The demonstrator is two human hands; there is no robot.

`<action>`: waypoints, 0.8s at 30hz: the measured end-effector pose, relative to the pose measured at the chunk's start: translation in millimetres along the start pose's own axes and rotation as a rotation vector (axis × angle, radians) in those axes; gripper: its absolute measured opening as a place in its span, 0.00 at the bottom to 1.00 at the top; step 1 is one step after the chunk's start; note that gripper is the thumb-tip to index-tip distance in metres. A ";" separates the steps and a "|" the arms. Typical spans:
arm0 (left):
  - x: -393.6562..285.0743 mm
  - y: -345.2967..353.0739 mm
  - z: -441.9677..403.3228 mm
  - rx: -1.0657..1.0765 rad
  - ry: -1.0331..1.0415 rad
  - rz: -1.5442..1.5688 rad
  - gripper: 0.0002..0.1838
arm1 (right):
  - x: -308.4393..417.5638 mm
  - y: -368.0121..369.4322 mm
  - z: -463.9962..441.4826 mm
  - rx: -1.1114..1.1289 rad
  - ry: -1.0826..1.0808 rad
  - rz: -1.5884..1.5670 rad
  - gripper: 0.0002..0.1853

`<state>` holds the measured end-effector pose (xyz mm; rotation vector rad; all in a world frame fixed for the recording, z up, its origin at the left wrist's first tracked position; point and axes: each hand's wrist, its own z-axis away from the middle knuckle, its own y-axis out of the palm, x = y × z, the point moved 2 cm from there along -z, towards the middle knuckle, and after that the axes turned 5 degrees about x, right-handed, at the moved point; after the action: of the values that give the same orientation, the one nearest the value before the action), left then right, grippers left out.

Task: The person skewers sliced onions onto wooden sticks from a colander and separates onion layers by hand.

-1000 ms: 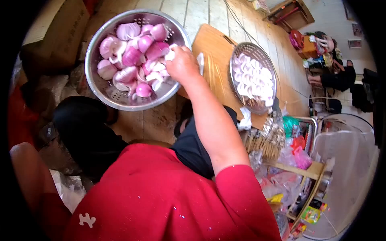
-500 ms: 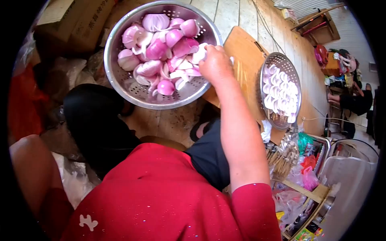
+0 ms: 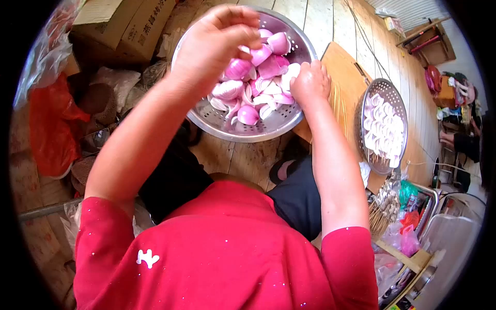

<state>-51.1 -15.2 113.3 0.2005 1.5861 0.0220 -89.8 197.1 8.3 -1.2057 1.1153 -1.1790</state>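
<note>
A large steel colander (image 3: 243,135) holds purple-pink onion pieces (image 3: 248,114), some cut into wedges and loose layers. Over its left side hangs my left hand (image 3: 219,41), slightly blurred, fingers apart and bent, with nothing visible in them. It hides part of the onions and the far rim. At the right rim, my right hand (image 3: 311,82) is closed on a pale onion piece (image 3: 290,76); its fingertips are partly hidden. Thin wooden skewers (image 3: 338,106) lie on a wooden board (image 3: 343,67) just right of that hand.
A second colander (image 3: 360,121) with skewered onion pieces (image 3: 383,126) stands on the right. Below it are a bundle of skewers (image 3: 381,214) and plastic bags (image 3: 409,240). Cardboard boxes (image 3: 124,31) and a red bag (image 3: 54,124) lie to the left. Another person's leg (image 3: 462,144) shows far right.
My left arm has come up from the lower left, bringing the hand over the colander. My right hand stays at the colander's right rim with the onion piece. The whole view has shifted somewhat.
</note>
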 end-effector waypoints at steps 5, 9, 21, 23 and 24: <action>36.6 -0.7 -18.0 0.088 -0.224 -0.060 0.15 | 2.1 16.2 -0.2 -0.123 -0.123 -0.055 0.10; 34.5 -11.7 -36.3 0.066 -0.206 -0.186 0.23 | 5.5 -4.8 2.7 -0.199 -0.150 -0.458 0.11; 64.9 30.8 -15.0 0.403 -0.638 0.268 0.22 | 5.3 -59.8 34.7 0.020 -0.183 -1.447 0.21; 69.7 31.7 -14.1 0.313 -0.661 0.361 0.20 | -3.2 -59.3 36.1 -0.061 -0.162 -1.440 0.19; 70.3 32.0 -13.4 0.218 -0.629 0.429 0.19 | -2.6 -66.7 40.5 -0.145 -0.224 -1.185 0.18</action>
<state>-61.6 27.7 48.6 0.6504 0.8956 0.1085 -53.1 202.7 77.0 -2.1624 0.2273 -1.7460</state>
